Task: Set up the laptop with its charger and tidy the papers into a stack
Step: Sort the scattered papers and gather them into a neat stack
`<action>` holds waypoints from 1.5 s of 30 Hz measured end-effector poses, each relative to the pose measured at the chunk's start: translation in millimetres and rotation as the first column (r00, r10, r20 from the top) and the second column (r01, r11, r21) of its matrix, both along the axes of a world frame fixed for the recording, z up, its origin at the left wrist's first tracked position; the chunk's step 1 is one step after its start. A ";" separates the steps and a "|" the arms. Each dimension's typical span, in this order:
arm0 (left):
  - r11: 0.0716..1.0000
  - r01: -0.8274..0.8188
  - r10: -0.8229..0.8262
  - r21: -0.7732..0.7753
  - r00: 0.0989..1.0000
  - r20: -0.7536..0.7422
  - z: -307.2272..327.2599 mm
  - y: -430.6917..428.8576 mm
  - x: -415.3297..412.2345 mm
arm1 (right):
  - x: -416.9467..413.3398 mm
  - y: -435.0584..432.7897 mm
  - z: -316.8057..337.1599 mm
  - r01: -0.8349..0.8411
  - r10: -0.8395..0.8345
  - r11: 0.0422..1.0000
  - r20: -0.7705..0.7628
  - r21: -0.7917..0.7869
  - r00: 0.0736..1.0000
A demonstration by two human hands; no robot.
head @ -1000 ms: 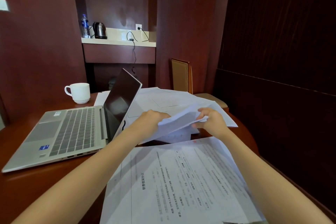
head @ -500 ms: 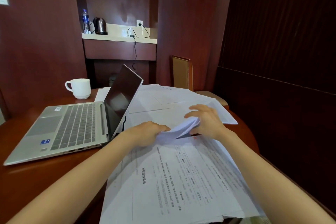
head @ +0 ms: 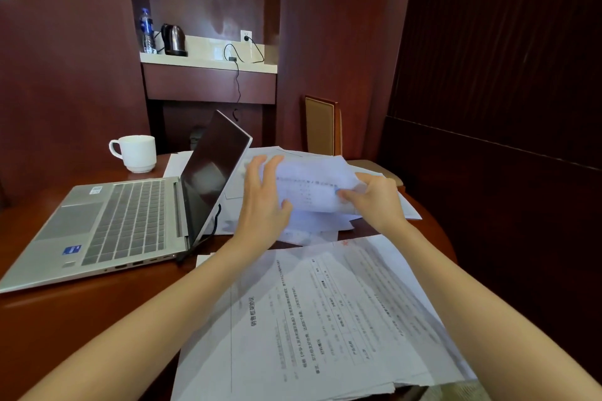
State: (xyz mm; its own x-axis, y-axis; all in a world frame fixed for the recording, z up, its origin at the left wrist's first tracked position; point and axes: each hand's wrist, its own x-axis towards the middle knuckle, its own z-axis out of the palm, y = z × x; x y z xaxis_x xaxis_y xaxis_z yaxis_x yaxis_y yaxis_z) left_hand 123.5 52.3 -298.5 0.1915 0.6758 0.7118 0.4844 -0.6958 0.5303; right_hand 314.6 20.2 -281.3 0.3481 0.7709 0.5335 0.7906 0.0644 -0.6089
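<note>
Above the dark wooden desk (head: pixel 65 319), the right hand (head: pixel 374 202) pinches a curled white printed sheet (head: pixel 312 185). The left hand (head: pixel 264 202), fingers spread, touches the sheet's left edge. An open silver laptop (head: pixel 123 225) sits to the left, and a loose pile of printed white pages (head: pixel 325 319) lies nearer.

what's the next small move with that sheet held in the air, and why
Probably bring the lifted sheet back to the near pile and lay it on top. The right hand pinches its right edge, the left hand is open at its left edge, and loose papers lie scattered beneath it.
</note>
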 end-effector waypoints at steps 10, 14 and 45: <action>0.295 0.673 0.086 -0.678 0.688 0.721 59.4 -10.6 22.4 | -30.1 -17.8 -4.7 -0.404 0.252 0.907 0.613 0.121 0.749; 0.486 0.416 -0.017 -0.769 0.884 0.467 50.8 0.1 17.5 | -36.6 -31.7 -2.5 -0.468 0.448 0.884 0.327 -0.020 0.832; 0.741 0.422 -0.143 -0.523 0.860 0.491 19.2 21.5 -18.3 | 75.2 -39.7 -10.8 -0.110 0.198 0.980 -0.785 0.164 0.587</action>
State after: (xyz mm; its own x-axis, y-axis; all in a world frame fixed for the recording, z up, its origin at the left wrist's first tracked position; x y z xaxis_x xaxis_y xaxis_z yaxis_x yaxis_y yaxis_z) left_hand 105.2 73.8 -279.3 0.2440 0.9403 0.2371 -0.0301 -0.2371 0.9710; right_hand 389.8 -19.5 -292.1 0.5470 0.8193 0.1718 -0.0314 0.2252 -0.9738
